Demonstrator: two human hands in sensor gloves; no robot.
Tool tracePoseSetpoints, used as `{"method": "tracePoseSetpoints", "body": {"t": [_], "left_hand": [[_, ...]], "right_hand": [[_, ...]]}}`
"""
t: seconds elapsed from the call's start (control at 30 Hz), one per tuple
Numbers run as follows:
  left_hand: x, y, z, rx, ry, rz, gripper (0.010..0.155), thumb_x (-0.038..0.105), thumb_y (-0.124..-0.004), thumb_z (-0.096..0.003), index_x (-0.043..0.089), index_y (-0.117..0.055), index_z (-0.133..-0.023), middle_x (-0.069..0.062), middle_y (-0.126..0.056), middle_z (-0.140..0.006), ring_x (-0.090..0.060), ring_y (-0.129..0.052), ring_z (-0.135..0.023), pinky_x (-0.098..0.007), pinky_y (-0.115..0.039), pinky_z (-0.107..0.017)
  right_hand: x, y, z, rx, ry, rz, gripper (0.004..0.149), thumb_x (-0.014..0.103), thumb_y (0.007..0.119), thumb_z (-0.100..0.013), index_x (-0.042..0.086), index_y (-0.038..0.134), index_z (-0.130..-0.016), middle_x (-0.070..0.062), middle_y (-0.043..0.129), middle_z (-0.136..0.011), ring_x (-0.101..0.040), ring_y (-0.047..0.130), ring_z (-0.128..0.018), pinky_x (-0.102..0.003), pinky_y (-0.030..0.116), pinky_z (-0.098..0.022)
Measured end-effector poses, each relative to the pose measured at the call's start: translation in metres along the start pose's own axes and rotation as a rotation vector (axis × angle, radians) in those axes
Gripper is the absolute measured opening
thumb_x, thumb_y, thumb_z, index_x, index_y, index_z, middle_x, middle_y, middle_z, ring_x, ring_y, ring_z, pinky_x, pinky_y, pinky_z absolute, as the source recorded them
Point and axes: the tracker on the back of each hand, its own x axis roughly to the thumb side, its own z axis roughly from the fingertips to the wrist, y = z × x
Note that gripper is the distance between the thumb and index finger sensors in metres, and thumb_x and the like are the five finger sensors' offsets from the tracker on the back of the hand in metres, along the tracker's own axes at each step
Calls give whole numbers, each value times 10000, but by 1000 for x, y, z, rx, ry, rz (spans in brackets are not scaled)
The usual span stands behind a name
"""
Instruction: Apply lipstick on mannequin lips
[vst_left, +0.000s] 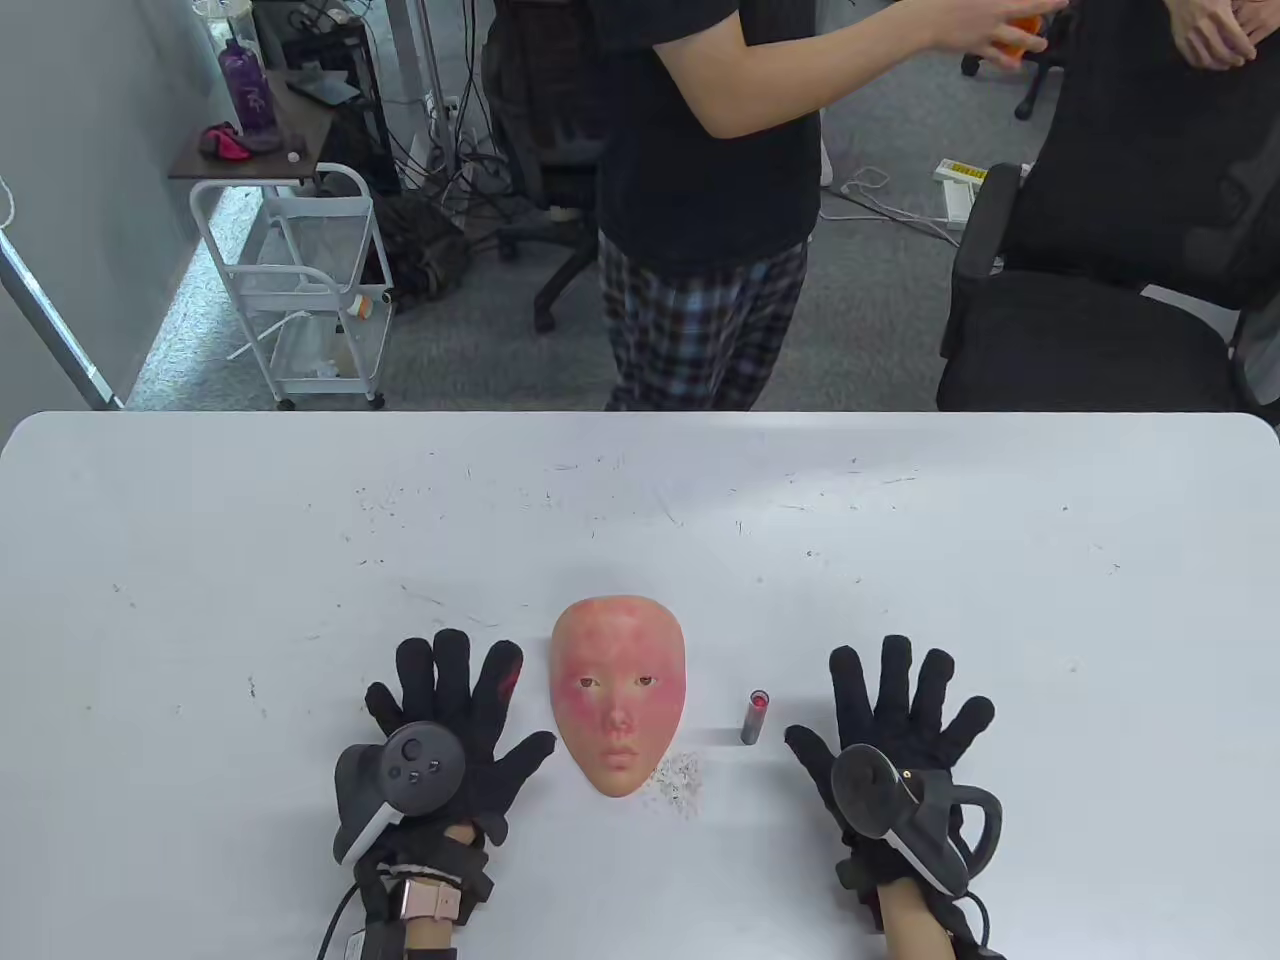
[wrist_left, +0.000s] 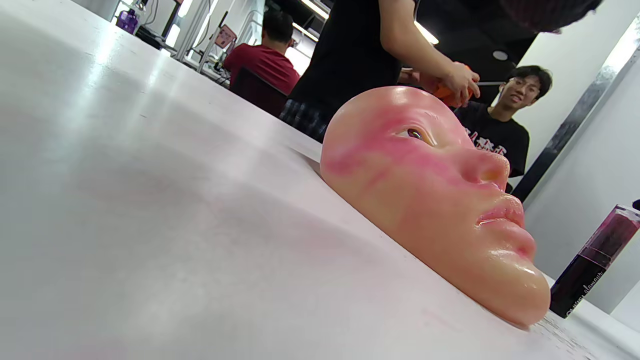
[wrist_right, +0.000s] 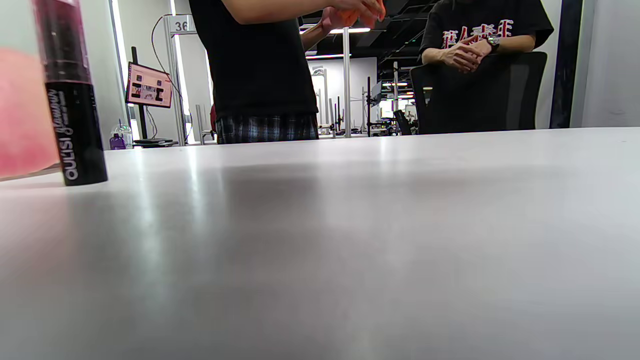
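Observation:
A flesh-coloured mannequin face with pink-stained cheeks lies face up on the white table, chin toward me. It also shows in the left wrist view. A dark lipstick tube stands upright just right of the face; it shows in the left wrist view and the right wrist view. My left hand rests flat on the table with fingers spread, left of the face. My right hand rests flat with fingers spread, right of the tube. Both hold nothing.
Small pale crumbs lie by the chin. A person in a black shirt stands at the table's far edge. A black office chair is at the back right, a white cart at the back left.

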Motion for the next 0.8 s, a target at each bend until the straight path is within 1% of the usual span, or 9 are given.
{"method": "tracePoseSetpoints", "body": {"t": [0.17, 0.27, 0.37, 0.4, 0.53, 0.6, 0.63, 0.67, 0.8], "left_hand": [[0, 0, 0, 2, -2, 8, 874, 782, -594, -490, 520, -131, -1184, 67, 132, -1220, -240, 284, -1046, -653, 132, -652], [0, 0, 0, -2, -4, 8, 874, 782, -591, -492, 518, -127, -1184, 68, 131, -1220, -239, 283, -1047, -652, 130, -653], [0, 0, -1, -9, -7, 9, 872, 783, -586, -494, 517, -121, -1183, 68, 132, -1220, -236, 285, -1048, -651, 131, -656], [0, 0, -1, -12, -9, 10, 874, 783, -584, -495, 513, -117, -1184, 68, 134, -1220, -238, 284, -1048, -651, 131, -656], [0, -1, -1, -21, -16, 14, 873, 784, -575, -500, 509, -108, -1185, 64, 135, -1221, -241, 281, -1050, -652, 127, -659], [0, -1, -1, -25, -18, 16, 873, 782, -574, -502, 505, -108, -1186, 59, 132, -1222, -241, 277, -1053, -652, 126, -660], [0, -1, -1, -25, -19, 16, 873, 783, -572, -502, 503, -108, -1187, 58, 130, -1223, -243, 275, -1054, -652, 124, -661], [0, -1, -1, -26, -21, 17, 873, 783, -571, -503, 502, -107, -1188, 56, 128, -1223, -242, 273, -1056, -652, 121, -662], [-1, -1, -2, -25, -23, 22, 870, 778, -568, -508, 497, -107, -1190, 49, 125, -1225, -244, 264, -1060, -652, 118, -665]], "right_hand": [[2, 1, 0, 13, -6, 20, 852, 731, 582, -416, 346, 309, -1125, -122, 208, -1236, -505, 215, -1124, -749, 79, -674], [2, 1, 3, 10, -5, 11, 858, 735, 580, -414, 337, 317, -1127, -139, 243, -1236, -509, 263, -1122, -753, 109, -678], [-1, 1, 4, 28, -4, -52, 875, 743, 581, -417, 319, 320, -1137, -167, 275, -1234, -512, 323, -1114, -758, 169, -693], [-3, 1, 5, 38, -4, -103, 883, 746, 591, -417, 313, 321, -1138, -175, 300, -1231, -507, 376, -1105, -759, 228, -701], [-7, 5, 7, 99, -23, -382, 907, 705, 684, -412, 260, 365, -1136, -232, 431, -1186, -493, 527, -1041, -688, 421, -724], [-7, 10, 6, 139, -39, -518, 912, 661, 739, -412, 226, 381, -1129, -231, 457, -1163, -486, 553, -1012, -646, 471, -721], [-5, 12, 5, 142, -47, -532, 917, 656, 747, -411, 218, 377, -1127, -226, 473, -1155, -476, 574, -1003, -629, 498, -717], [-3, 12, 2, 186, -49, -523, 931, 658, 750, -409, 210, 358, -1125, -209, 487, -1146, -452, 605, -991, -603, 532, -713], [12, 18, -5, 227, -43, -445, 916, 644, 766, -407, 210, 374, -1113, -135, 584, -1104, -356, 724, -935, -513, 652, -691]]}}
